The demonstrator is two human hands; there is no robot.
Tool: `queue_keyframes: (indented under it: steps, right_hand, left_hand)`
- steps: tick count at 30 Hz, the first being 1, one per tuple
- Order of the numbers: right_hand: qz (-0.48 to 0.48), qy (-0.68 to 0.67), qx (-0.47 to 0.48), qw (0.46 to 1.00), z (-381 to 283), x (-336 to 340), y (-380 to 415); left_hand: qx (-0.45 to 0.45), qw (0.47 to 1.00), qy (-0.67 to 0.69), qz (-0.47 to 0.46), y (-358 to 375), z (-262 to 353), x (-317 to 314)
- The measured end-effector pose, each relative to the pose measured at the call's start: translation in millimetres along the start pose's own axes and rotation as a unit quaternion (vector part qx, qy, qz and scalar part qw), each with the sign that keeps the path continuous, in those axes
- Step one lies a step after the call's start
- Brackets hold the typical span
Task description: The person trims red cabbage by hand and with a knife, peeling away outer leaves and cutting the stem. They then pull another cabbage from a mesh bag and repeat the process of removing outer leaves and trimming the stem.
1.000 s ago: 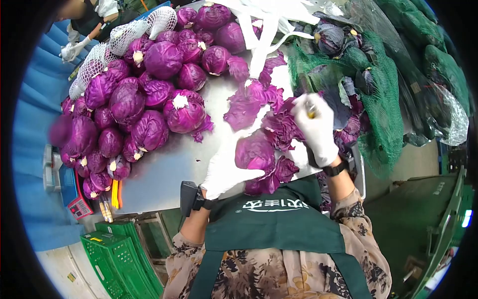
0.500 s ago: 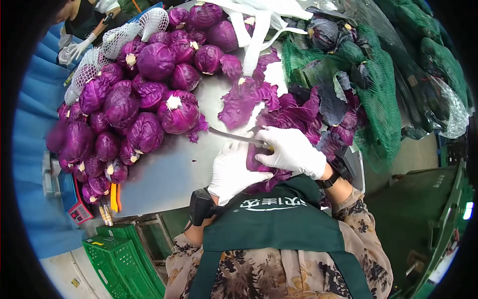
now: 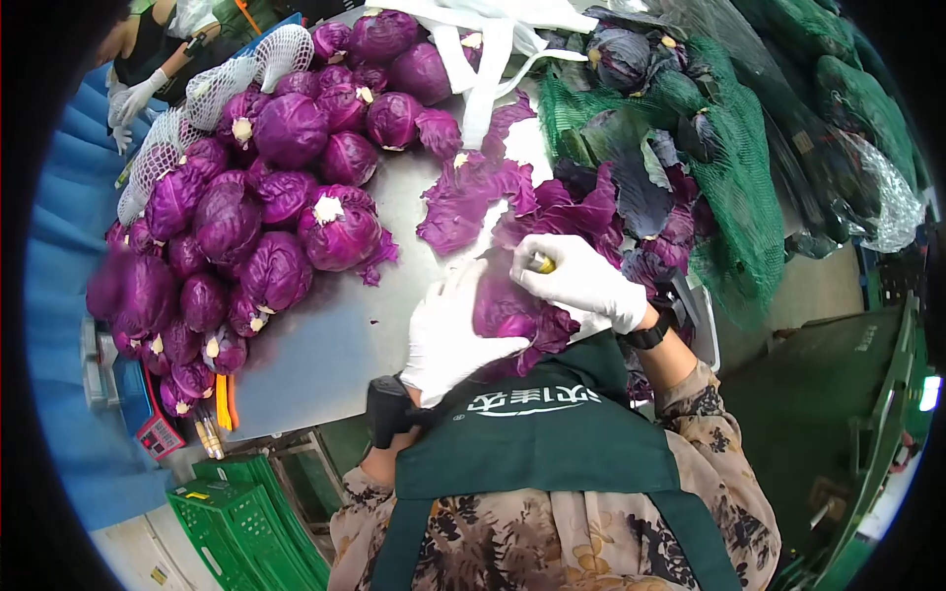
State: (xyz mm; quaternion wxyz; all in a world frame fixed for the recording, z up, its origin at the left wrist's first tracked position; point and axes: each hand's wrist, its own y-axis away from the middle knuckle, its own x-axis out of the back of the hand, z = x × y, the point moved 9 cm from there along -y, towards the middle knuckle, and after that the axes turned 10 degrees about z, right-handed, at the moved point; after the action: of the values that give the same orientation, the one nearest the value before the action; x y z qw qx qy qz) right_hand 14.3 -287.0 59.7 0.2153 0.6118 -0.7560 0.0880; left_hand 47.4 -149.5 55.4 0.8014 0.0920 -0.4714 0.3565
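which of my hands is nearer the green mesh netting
Right. The white-gloved right hand is by the round purple cabbage, with the green mesh netting ahead and rightward; the white-gloved left hand is farther, against the cabbage's left side.

Produce workshop: cabbage heap (image 3: 291,130), mesh sacks (image 3: 741,177), crates (image 3: 235,520).

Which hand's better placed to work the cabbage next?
Likely the right hand: it grips a yellow-ended tool right by the cabbage; the left hand is occupied holding the cabbage's side.
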Motion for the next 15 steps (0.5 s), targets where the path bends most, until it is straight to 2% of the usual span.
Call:
queue_keyframes:
  steps: [2, 4, 6, 7, 8, 10, 13, 15]
  right_hand:
    - [0.040, 0.002, 0.037, 0.999, 3.2, 10.5, 6.1]
    - [0.111, 0.070, 0.157, 0.979, 3.3, 8.1, 14.0]
    - [0.109, 0.155, 0.153, 0.970, 0.7, -3.5, 18.5]
    - [0.098, 0.162, 0.144, 0.971, -3.7, -8.9, 18.9]
    - [0.087, 0.168, 0.135, 0.973, -5.2, -12.8, 19.3]
    - [0.075, 0.160, 0.146, 0.973, -3.9, -14.4, 18.1]
    - [0.074, 0.169, 0.178, 0.967, -7.6, -13.4, 18.2]
    - [0.086, 0.184, 0.199, 0.959, -12.8, -13.2, 19.3]
  left_hand:
    - [0.068, 0.982, 0.175, 0.006, -0.2, -18.8, 3.4]
    - [0.098, 0.974, 0.206, -0.014, -4.1, -22.9, 12.2]
    - [0.112, 0.951, 0.289, -0.022, -3.3, -34.8, 3.8]
    - [0.116, 0.966, 0.232, -0.018, -0.4, -39.1, 3.3]
    - [0.116, 0.966, 0.231, -0.021, -0.1, -38.8, 3.4]
    - [0.158, 0.970, 0.165, -0.080, -0.1, -38.5, 0.6]
    - [0.108, 0.977, 0.181, -0.040, 0.4, -37.9, 1.9]
    - [0.114, 0.977, 0.177, -0.040, 1.0, -39.7, -1.7]
